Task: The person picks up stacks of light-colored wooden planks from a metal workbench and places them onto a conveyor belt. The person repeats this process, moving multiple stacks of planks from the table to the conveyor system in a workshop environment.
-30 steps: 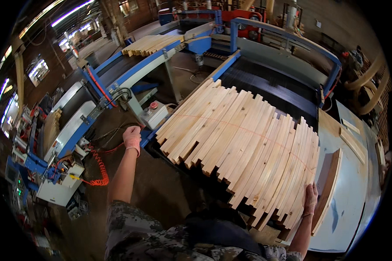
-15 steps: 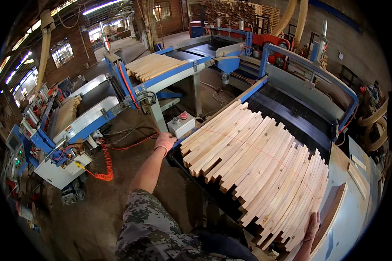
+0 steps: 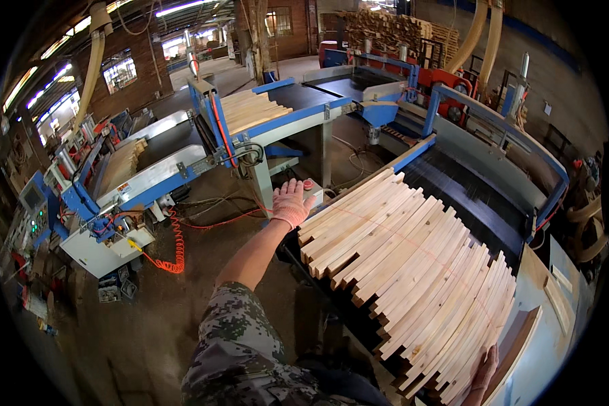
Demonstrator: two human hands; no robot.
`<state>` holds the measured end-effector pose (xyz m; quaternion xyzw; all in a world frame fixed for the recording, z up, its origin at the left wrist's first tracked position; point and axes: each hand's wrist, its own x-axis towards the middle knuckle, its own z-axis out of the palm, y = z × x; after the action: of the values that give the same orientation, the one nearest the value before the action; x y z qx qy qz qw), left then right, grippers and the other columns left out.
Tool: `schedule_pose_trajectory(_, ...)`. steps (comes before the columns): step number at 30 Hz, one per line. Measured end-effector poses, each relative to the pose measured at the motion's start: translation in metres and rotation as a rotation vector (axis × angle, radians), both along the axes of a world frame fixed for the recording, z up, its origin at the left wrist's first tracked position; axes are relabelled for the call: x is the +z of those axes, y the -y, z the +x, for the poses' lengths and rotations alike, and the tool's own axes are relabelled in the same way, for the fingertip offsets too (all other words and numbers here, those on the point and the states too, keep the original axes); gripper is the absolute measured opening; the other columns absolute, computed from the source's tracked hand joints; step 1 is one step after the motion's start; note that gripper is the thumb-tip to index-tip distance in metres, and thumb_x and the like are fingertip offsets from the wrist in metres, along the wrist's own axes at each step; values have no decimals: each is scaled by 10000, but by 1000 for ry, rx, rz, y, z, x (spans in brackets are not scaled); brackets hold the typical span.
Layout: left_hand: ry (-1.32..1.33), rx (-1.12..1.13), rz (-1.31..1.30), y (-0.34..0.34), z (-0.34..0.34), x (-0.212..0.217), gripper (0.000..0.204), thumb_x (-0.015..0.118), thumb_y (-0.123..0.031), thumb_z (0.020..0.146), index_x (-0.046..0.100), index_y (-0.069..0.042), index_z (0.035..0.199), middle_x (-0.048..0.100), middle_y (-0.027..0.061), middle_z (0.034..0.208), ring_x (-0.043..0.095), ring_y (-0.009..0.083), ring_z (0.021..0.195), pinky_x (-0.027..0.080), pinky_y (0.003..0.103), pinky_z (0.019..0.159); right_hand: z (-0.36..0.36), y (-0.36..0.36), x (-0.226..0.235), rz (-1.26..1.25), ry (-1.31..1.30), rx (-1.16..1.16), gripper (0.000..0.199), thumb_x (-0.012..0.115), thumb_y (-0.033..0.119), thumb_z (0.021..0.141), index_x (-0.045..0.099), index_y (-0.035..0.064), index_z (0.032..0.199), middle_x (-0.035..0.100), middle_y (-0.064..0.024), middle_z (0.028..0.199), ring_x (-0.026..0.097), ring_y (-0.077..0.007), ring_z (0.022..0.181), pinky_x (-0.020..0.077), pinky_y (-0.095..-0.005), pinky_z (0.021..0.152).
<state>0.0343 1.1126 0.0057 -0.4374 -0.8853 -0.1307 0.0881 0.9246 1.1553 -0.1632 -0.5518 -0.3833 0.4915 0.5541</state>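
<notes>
My left hand (image 3: 292,204), in a pinkish knit glove, is over a grey control box (image 3: 312,191) with a red button, its fingers stretched out and apart. It covers much of the box; whether it touches the box I cannot tell. To the right, long pale wooden strips (image 3: 413,264) lie side by side on a black conveyor belt (image 3: 463,188), their near ends uneven. A thin red line of light crosses them. My right hand (image 3: 484,371) rests flat along the outermost strip at the near right, its fingers extended and partly hidden.
A wooden rail (image 3: 521,352) and a grey side table (image 3: 555,298) with loose wood pieces stand at the right. A blue frame (image 3: 504,125) spans the belt. Across the way, another conveyor carries strips (image 3: 254,110). A coiled orange hose (image 3: 176,250) hangs at the left.
My left hand has risen from the side of the control box and opened out over it. The view has swung slightly left. My right hand stays by the outer strip.
</notes>
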Motion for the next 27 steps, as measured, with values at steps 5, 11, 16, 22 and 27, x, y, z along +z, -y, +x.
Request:
schedule_pose_trajectory(5,133,-9,-201,9,12,42,846,464,-653,1042,359,-98,1672,264,151,1775,269,350,1621,187,496,1309,-20,18,37,-62,-181,231,742,511,536,1115,440,2,1625,452,-122,1666,418,-247,1533,331,-384,1247)
schedule_pose_trajectory(11,141,-214,251,54,41,43,730,643,-517,996,475,-64,1544,423,188,1653,370,377,1541,272,469,1269,-47,41,18,-19,-238,-2,771,492,547,1120,379,4,1657,379,-149,1717,395,-271,1551,289,-407,1282)
schedule_pose_trajectory(16,1588,-598,187,172,121,-22,415,628,-339,1096,707,14,1298,757,58,1094,694,177,970,565,362,933,-93,164,39,50,-147,-96,454,523,401,1116,588,119,1467,639,-75,1397,640,-220,1191,532,-362,1020)
schedule_pose_trajectory(22,1805,-977,1,357,148,-191,767,510,-584,1105,627,113,1405,711,207,1360,686,303,1261,523,436,1127,-148,239,-37,120,-227,-202,479,655,405,1078,700,19,1357,723,-54,1251,674,-161,1122,532,-313,999)
schedule_pose_trajectory(27,1911,-865,-251,492,146,-218,767,547,-577,1090,624,118,1404,708,227,1354,678,337,1285,504,444,1159,-173,393,-64,48,-149,-241,563,720,364,1053,619,-16,1457,714,-79,1310,672,-164,1216,516,-300,1079)
